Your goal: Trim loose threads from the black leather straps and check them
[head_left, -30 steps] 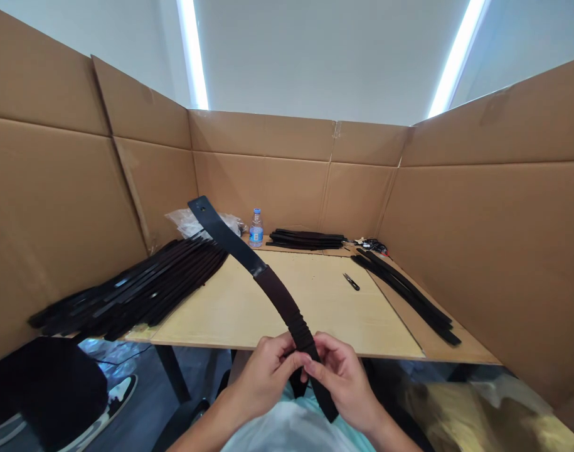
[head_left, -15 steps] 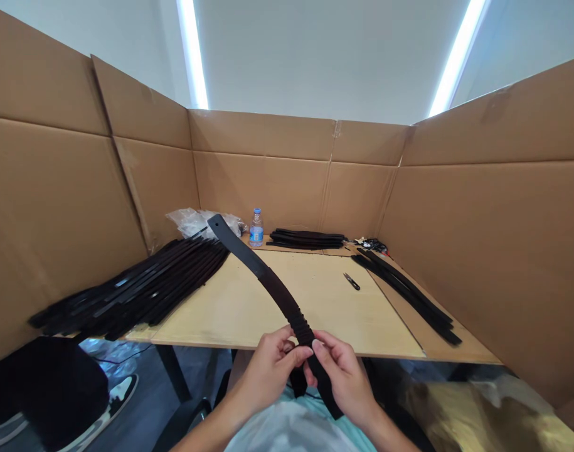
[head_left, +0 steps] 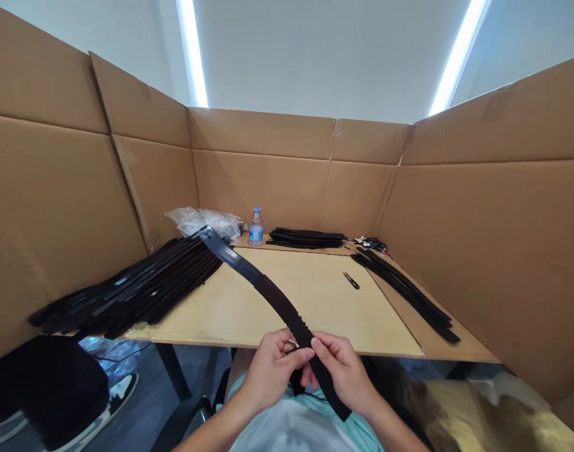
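A long dark strap (head_left: 263, 290) runs from the near edge of the table up and to the left, its far end with a small hole over the left pile. My left hand (head_left: 270, 370) pinches the strap near the table's front edge, thumb on top. My right hand (head_left: 340, 370) pinches the same strap just to the right, where its lower end hangs down over my lap. The stretch near my fingers looks ridged or gathered.
A big pile of dark straps (head_left: 127, 290) lies on the left of the table (head_left: 371, 326). Smaller piles lie at the back (head_left: 308, 238) and along the right (head_left: 406, 292). Small snips (head_left: 351, 280), a water bottle (head_left: 255, 227) and a plastic bag (head_left: 202, 221) lie about. Cardboard walls (head_left: 494, 245) enclose it.
The strap's far end has dropped from raised in the air down toward the left pile. More of the strap now hangs below my hands, which stay at the table's front edge.
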Demonstrator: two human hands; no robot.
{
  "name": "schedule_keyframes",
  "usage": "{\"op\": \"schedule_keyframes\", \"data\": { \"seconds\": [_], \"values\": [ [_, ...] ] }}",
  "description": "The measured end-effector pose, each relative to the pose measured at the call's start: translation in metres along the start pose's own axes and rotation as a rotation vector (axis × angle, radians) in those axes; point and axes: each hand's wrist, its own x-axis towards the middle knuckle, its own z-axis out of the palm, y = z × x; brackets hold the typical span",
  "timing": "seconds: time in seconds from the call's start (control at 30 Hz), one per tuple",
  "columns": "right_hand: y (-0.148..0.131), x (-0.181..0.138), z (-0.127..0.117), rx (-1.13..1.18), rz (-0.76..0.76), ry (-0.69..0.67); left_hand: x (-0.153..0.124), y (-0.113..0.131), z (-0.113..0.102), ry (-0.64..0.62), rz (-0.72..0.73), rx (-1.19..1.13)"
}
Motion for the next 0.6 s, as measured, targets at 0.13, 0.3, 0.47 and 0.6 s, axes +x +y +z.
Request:
{"op": "schedule_keyframes", "data": {
  "seconds": [0.13, 0.3, 0.47, 0.6],
  "values": [
    [0.000, 0.002, 0.001, -0.001, -0.028, 0.041, -0.002, 0.000, 0.001, 0.019, -0.014, 0.052],
    [0.002, -0.001, 0.003, -0.048, -0.051, 0.082, -0.003, 0.000, 0.003, 0.008, 0.007, 0.006],
    [0.004, -0.003, 0.006, -0.143, -0.010, 0.149, -0.004, 0.006, 0.001, 0.084, 0.070, 0.031],
    [0.003, -0.004, 0.008, -0.153, 0.054, 0.185, -0.006, 0.011, -0.001, 0.137, 0.103, 0.092]
  ]
}}
